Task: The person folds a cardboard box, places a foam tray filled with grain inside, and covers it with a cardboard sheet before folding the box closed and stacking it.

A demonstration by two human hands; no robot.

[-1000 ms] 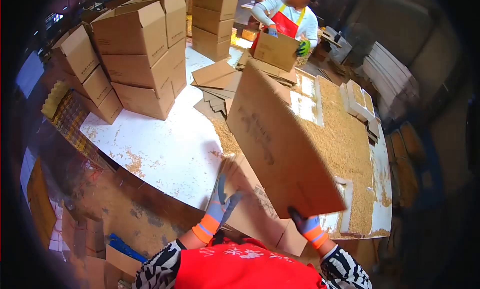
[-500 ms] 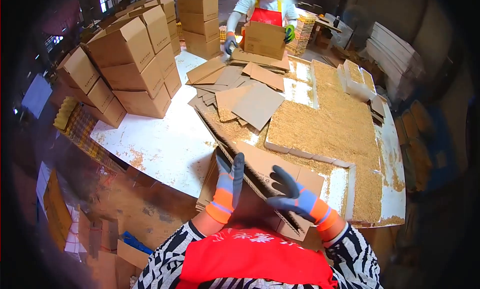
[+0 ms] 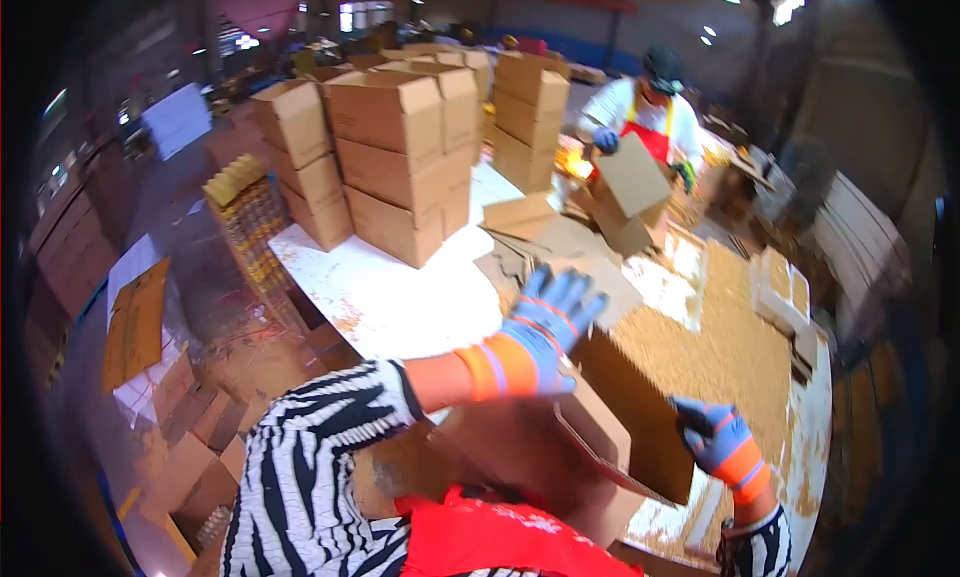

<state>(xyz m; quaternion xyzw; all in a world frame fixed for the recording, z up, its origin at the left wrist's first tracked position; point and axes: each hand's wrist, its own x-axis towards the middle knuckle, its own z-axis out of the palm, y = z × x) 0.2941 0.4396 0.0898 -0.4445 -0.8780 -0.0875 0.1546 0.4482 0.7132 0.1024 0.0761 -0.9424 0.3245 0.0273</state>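
A cardboard box [image 3: 637, 409] stands partly unfolded in front of my red apron, its brown walls apart and a flap folded at the near side. My gloved left hand [image 3: 552, 329] is over its far left edge, fingers stretched out and spread. At the right edge of the box, my gloved right hand [image 3: 715, 437] has its fingers curled round the rim of the wall. Just beyond the left hand lie flat cardboard sheets [image 3: 600, 260] on the white table [image 3: 420, 299].
Stacked open boxes [image 3: 390, 167] stand on the table's far left, beside a pile of yellow egg trays [image 3: 250, 212]. Across the table a person [image 3: 650, 112] in gloves handles another cardboard box [image 3: 632, 192]. A bed of golden shavings [image 3: 740, 327] covers the right side.
The flat folded cardboard has been spread into a box shape. My left hand has moved up and forward, my right hand to the right. The view has tilted up; the other person's box has tipped.
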